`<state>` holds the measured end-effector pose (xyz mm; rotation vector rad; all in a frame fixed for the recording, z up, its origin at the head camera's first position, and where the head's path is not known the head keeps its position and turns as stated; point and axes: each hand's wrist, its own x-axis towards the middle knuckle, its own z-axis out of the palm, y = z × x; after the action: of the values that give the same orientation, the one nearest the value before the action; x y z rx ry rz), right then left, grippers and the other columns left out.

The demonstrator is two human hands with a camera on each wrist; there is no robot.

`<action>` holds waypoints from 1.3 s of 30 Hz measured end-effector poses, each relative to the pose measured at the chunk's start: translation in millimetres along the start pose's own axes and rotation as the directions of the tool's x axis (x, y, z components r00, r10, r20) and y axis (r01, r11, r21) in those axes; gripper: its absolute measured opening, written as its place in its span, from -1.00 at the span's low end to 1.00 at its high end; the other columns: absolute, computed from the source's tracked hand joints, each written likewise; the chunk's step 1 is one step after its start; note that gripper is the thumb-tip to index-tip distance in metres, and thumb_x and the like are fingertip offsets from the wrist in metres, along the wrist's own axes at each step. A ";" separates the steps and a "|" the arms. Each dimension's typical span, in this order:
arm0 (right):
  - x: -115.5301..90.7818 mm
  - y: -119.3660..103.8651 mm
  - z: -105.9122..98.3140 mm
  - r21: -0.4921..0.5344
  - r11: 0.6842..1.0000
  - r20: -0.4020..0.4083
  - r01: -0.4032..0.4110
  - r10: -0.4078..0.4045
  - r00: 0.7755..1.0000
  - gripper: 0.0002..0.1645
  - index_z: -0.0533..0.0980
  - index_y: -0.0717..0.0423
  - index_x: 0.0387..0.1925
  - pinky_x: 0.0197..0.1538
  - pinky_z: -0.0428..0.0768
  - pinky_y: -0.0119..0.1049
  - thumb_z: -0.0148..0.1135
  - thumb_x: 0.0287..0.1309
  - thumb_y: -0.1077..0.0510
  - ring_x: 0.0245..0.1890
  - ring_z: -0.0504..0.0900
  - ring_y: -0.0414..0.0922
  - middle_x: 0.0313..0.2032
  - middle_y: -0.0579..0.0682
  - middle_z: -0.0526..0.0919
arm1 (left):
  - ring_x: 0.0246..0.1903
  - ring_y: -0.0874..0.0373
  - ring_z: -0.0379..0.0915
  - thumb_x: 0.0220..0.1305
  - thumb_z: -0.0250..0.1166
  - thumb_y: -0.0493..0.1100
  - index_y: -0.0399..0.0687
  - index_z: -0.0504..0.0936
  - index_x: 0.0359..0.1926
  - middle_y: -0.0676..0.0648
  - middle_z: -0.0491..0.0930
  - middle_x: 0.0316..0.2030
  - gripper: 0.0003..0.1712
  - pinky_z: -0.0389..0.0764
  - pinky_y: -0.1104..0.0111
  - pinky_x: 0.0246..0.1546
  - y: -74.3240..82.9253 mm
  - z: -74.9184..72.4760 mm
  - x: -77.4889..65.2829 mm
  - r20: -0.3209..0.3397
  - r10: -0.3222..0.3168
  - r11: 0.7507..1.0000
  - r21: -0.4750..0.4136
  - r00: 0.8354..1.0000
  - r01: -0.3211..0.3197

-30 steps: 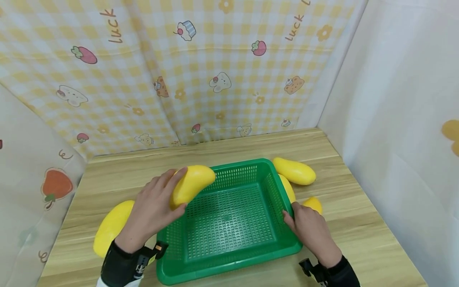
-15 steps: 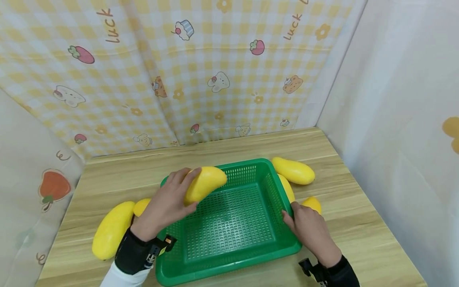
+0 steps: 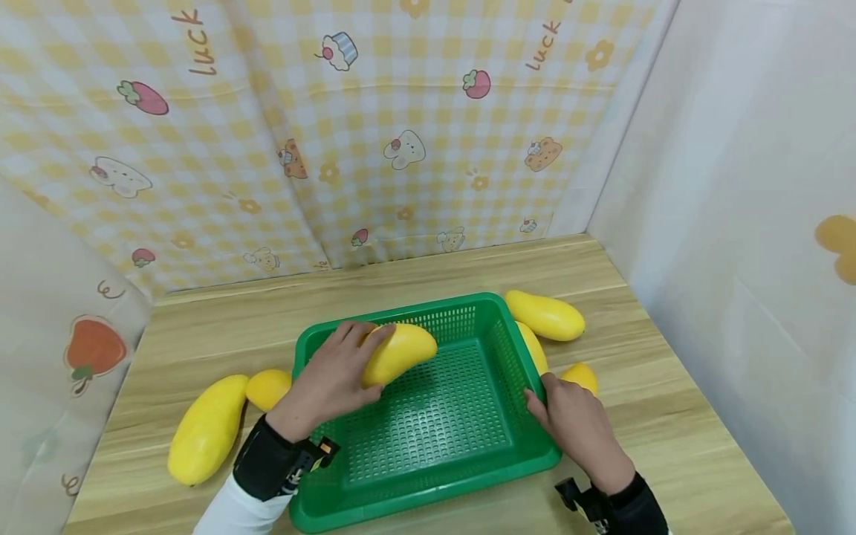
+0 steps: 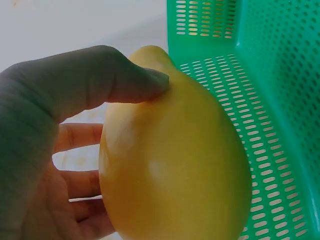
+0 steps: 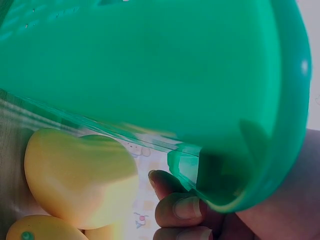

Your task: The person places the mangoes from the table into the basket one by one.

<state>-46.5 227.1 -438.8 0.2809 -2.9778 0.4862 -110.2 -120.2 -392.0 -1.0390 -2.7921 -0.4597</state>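
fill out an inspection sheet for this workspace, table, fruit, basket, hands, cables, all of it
Surface: wood-grain table, pale and flat.
Job's things: green basket on the table; held fruit, yellow, over the basket's interior; two yellow fruits lie left of the basket, three yellow fruits right of it.
Clutter: nothing seen.
Hands: left hand grips the held fruit; right hand grips the basket's right rim.
Cables: nothing seen.
Surroundings: yellow-and-white checked cloth with cartoon prints behind; pale sheets on both sides.
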 end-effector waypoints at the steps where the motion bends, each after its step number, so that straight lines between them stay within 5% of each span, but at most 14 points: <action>1: -0.2 0.0 0.0 0.003 1.000 0.002 -0.003 0.003 1.000 -0.65 0.33 0.10 -0.58 -0.72 0.16 -0.38 0.28 0.17 0.10 -0.79 0.16 -0.23 -0.76 -0.12 0.15 | 0.08 -0.10 0.30 -0.06 0.50 -0.04 -0.08 0.27 0.36 -0.22 0.41 0.08 -0.05 0.42 0.09 0.03 -0.7 1.4 0.5 -0.003 0.014 1.000 0.022 1.000 -0.014; 16: 0.0 -0.2 0.0 0.021 1.000 -0.005 -0.003 0.003 1.000 -0.64 0.31 0.08 -0.60 -0.71 0.16 -0.39 0.27 0.18 0.11 -0.79 0.16 -0.23 -0.76 -0.13 0.15 | -0.05 -0.08 0.24 -0.14 0.53 -0.02 -0.09 0.33 0.33 -0.18 0.36 -0.06 -0.03 0.40 0.10 -0.07 -8.4 18.0 6.3 0.030 0.071 0.992 0.102 0.997 -0.074; 39: 1.1 0.4 1.4 0.014 1.000 -0.002 -0.004 0.004 1.000 -0.64 0.32 0.09 -0.60 -0.71 0.18 -0.38 0.28 0.17 0.11 -0.79 0.17 -0.23 -0.76 -0.13 0.16 | -0.16 -0.06 0.16 -0.21 0.55 -0.07 -0.16 0.38 0.27 -0.17 0.30 -0.17 -0.05 0.32 0.13 -0.18 -23.8 41.6 7.0 0.103 0.042 0.994 0.098 0.994 -0.052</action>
<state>-47.8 226.8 -440.2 0.2760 -2.9743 0.5074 -131.6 -119.4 -435.5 -1.1338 -2.8370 -0.2644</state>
